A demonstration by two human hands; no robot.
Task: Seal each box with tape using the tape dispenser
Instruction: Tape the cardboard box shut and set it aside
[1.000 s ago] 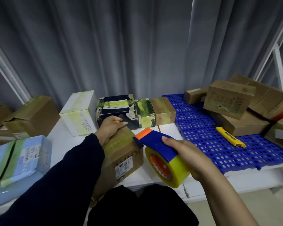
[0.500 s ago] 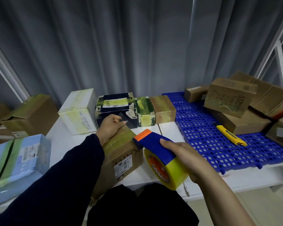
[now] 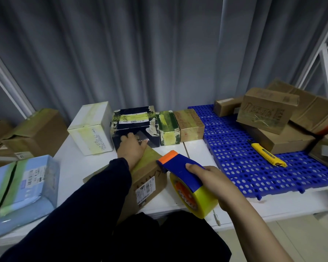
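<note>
- While the left hand (image 3: 133,150) lies flat, fingers straight, on the brown box (image 3: 150,178) at the white table's (image 3: 72,167) near edge,
- the right hand (image 3: 212,183) grips the tape dispenser (image 3: 178,167) just beside that box.

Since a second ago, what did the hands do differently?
The left hand slid slightly forward on the brown box, its fingers now stretched toward the black box. The right hand kept gripping the tape dispenser in the same spot; nothing was let go.
</note>
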